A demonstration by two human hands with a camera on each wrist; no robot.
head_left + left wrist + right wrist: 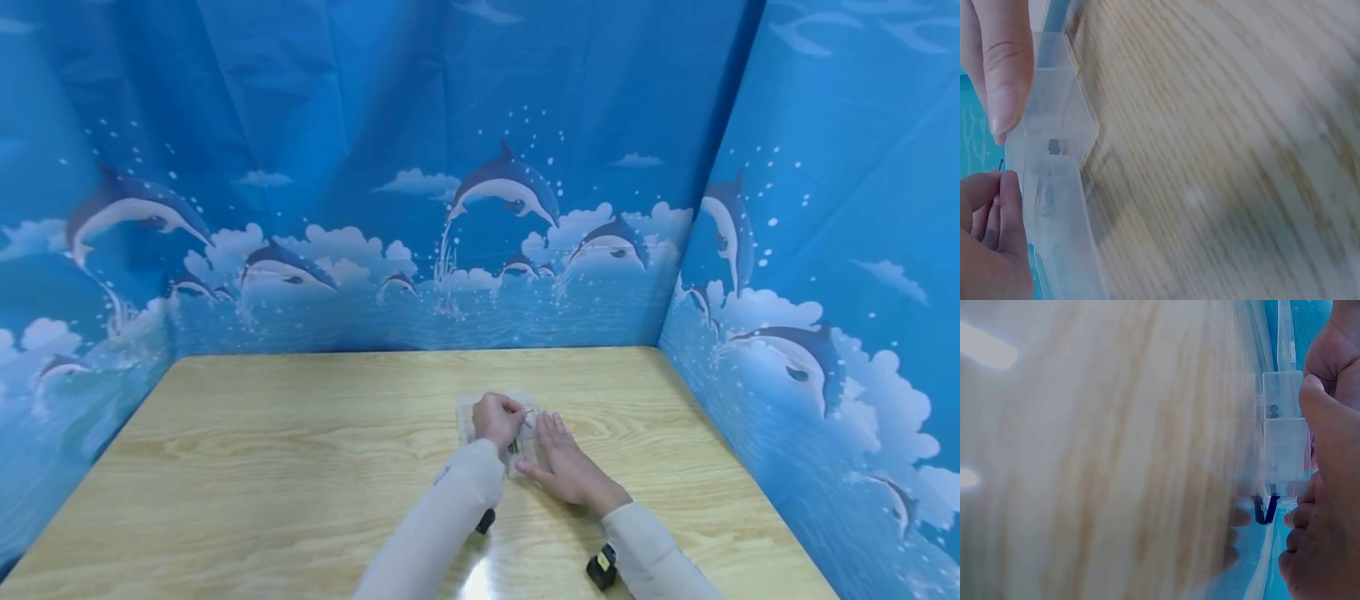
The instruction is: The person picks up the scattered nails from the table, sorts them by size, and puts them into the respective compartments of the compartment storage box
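Left hand [496, 419] is curled over a clear, compartmented plastic box [469, 417] mid-table, pinching what looks like a thin dark wire [1001, 164]; right hand [566, 467] lies flat, fingers straight, steadying it. Best keep that press firm and the pinch light.

A wooden table [300, 467] with a light grain fills the lower part of the scene. Blue sheets stand around it on three sides: one on the far wall [420, 125], one on the left [45, 250] and one on the right [847, 208]. They are printed with jumping dolphins [506, 185], white clouds [337, 246] and sea water. The sheets have soft folds. A bright spot of light [480, 579] shines on the near edge of the table.
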